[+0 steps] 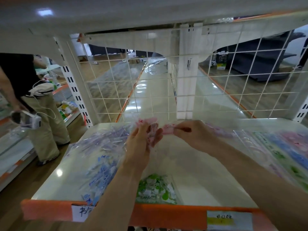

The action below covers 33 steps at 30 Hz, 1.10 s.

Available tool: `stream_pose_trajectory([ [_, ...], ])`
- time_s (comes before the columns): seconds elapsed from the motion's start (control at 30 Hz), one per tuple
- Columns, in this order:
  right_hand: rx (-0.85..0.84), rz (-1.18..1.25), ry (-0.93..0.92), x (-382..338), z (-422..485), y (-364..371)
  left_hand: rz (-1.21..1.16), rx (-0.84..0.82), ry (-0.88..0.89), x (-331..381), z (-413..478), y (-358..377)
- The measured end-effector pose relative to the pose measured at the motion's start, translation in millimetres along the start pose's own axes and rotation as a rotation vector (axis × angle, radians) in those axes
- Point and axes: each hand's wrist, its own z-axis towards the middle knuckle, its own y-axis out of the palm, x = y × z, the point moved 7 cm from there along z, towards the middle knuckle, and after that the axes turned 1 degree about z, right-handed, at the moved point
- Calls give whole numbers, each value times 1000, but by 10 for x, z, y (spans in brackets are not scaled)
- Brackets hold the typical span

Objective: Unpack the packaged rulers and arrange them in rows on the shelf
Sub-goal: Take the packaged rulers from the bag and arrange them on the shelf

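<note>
Both my hands are raised over the middle of the white shelf (191, 172) with a pink packaged ruler (167, 130) stretched between them. My left hand (141, 139) grips its left end, with crumpled clear wrapping against the palm. My right hand (188, 132) pinches the pink part near its right end. A green-patterned ruler pack (155, 189) lies at the shelf's front middle. Blue rulers in clear wrap (100, 165) are heaped on the left. Rows of green, blue and pink rulers (286, 150) lie on the right.
A white wire grid (166, 90) backs the shelf, and an upper shelf (133, 12) hangs close overhead. An orange front rail (150, 214) carries paper labels. A person (33, 100) in beige trousers stands at the left by another shelf unit.
</note>
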Motion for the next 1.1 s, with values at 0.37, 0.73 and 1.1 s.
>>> stream_pose_trajectory([
  [0.37,-47,438,51,-89,-321,392,49,-145,-51,-23,-60,107],
  [0.73,270,840,197,139,-345,6,229,-313,-150,-157,-184,293],
  [1.1,260,805,235,159,-351,-3,171,-42,-31,-5,-91,76],
])
